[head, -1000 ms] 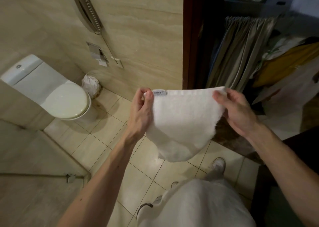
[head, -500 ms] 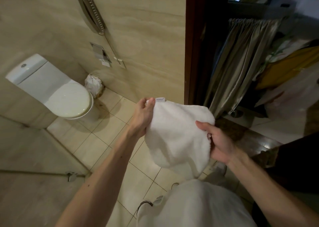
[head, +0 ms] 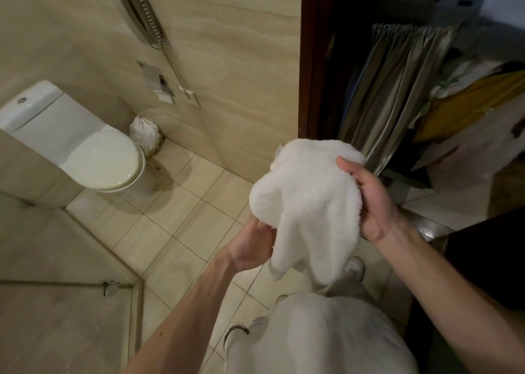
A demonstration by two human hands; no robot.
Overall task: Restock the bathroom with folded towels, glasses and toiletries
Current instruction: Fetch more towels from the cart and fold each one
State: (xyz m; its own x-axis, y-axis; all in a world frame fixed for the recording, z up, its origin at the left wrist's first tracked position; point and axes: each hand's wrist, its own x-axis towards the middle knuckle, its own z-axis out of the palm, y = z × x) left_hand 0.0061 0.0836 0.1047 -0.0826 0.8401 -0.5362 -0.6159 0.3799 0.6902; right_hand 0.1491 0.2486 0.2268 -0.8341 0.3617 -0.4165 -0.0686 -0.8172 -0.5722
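A small white terry towel [head: 306, 197] hangs bunched in front of me, above the tiled floor. My right hand [head: 372, 203] grips its right side, thumb on top near the upper edge. My left hand [head: 252, 246] holds the lower left part from underneath, palm up, fingers hidden in the cloth. The towel's lower end droops toward my white trousers.
A white toilet [head: 93, 157] with its lid down stands at the left, a small lined bin [head: 146, 136] beside it. A glass shower partition [head: 68, 282] runs at lower left. A dark door frame [head: 312, 61] and a curtained cart [head: 397, 89] with linens are at right.
The towel was stretched flat between both hands; now it is bunched. My left hand dropped from the top corner to beneath it, and my right hand moved to the upper right side.
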